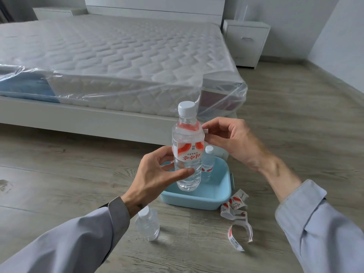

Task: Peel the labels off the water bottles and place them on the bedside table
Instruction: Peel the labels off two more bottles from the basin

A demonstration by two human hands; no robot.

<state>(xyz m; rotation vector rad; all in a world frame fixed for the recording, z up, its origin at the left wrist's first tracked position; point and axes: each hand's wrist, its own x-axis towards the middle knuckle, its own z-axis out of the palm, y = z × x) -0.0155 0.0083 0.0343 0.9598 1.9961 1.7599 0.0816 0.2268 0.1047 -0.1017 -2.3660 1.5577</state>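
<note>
My left hand (159,174) grips the lower body of a clear water bottle (188,138) with a white cap, held upright above a light blue basin (197,200). Its red and white label (189,152) is partly loose. My right hand (230,140) pinches the free end of that label at the bottle's right side. A second labelled bottle (207,164) stands inside the basin. On the floor by my left wrist stands a bottle without a label (147,223). Peeled labels (236,213) lie on the floor right of the basin. A white bedside table (246,42) stands far right of the bed.
A bed with a plastic-wrapped mattress (118,62) fills the upper left. A clear bottle (241,10) stands on top of the bedside table. A second bedside table (57,12) is at the far left. Grey wood floor (295,125) lies between me and the table.
</note>
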